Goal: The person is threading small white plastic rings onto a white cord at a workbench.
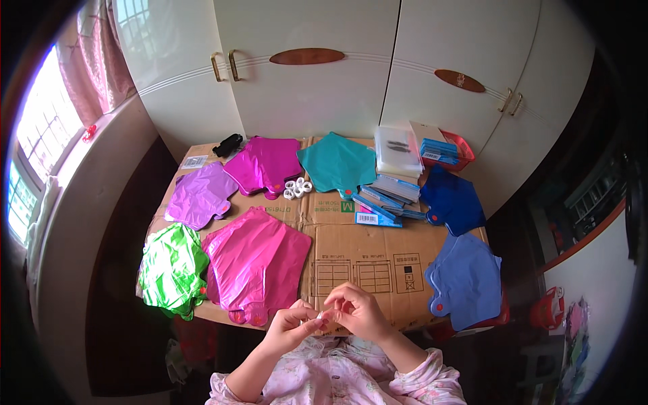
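My left hand [291,329] and my right hand [358,313] meet at the front edge of a cardboard-covered table. Between their fingertips is a small white piece [321,315], mostly hidden and too small to name. Both hands are closed in a pinch, the left with thumb and forefinger together. Just left of them lies a stack of flat pink foil balloons [260,260], with round tabs toward me. Several small white rolls [297,187] sit farther back, near the middle of the table.
Flat foil balloons in green [172,266], lilac [200,196], magenta [264,163], teal [337,160], dark blue [452,200] and light blue [466,277] ring the cardboard [364,243]. Blue packets [381,202], clear bags [398,152] and a red basket [464,150] stand at the back right, before white cabinets [304,88].
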